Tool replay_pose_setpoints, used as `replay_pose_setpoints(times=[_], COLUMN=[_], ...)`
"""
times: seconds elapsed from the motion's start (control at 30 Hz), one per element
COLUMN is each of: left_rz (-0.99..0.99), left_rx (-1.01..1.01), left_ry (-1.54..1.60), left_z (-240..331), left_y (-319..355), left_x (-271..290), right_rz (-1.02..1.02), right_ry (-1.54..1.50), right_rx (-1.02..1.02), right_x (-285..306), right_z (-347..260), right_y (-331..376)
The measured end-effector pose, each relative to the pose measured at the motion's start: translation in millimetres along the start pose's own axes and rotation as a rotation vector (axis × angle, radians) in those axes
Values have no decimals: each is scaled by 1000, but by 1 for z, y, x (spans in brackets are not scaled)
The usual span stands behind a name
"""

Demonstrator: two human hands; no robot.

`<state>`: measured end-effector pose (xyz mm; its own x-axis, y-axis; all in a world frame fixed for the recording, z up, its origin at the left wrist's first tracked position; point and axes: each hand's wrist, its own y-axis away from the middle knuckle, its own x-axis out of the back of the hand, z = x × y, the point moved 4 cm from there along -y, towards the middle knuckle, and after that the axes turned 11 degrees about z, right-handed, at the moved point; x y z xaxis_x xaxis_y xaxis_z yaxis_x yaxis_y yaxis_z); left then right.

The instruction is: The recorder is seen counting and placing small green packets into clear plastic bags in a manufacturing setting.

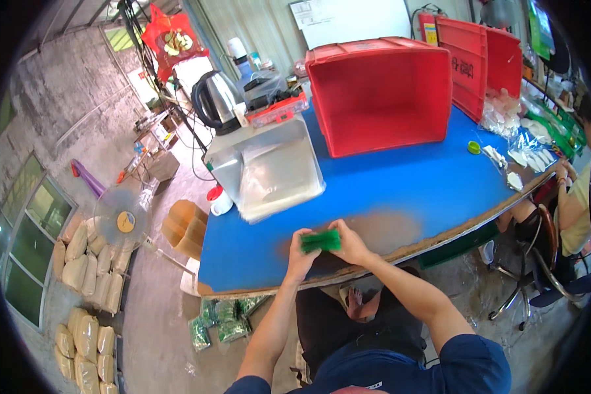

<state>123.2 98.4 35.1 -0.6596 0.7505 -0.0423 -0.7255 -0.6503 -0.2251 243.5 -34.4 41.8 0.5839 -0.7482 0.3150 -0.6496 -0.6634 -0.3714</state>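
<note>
Between my two hands, just above the worn front part of the blue table (374,177), is a small green packet (320,241). My left hand (301,254) closes round its left end, and my right hand (350,243) grips its right end. What is inside the packet is too blurred to make out. Beyond my left hand lies a clear plastic tray (226,172) holding a stack of flat transparent bags (279,172). A white mug with a red lid (219,200) stands left of the tray.
A red crate (381,98) lies on its side at the back, with another red crate (463,65) to its right. An electric kettle (217,98) stands back left. Green packets (226,322) lie on the floor. A person (574,203) sits at the right end.
</note>
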Motion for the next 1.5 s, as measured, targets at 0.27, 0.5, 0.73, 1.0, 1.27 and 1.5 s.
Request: replay_pose_setpoints(times=[0.27,0.5,0.73,1.0,1.27,1.5], left_rz=[-66,58,117,-115,29,-124], left_rx=[47,-126,-52,84,29,88], left_ry=[-33,-248,-178,-197,-164,-261], left_z=[14,29,11,26,51,33], left_y=[-12,-12,-10,-18,-149,-287], left_x=[-16,-6,-9,-7,42,49], right_rz=[76,31,69,9,281,239], right_ry=[71,-53,-16,-12,-296,-222], right_rx=[-114,-20,-39,-24,-187,-189], right_x=[18,2,11,10,17,13], right_z=[-9,-11,-7,-11,-2,-5], right_y=[-8,-15,1,-2,-8,-9])
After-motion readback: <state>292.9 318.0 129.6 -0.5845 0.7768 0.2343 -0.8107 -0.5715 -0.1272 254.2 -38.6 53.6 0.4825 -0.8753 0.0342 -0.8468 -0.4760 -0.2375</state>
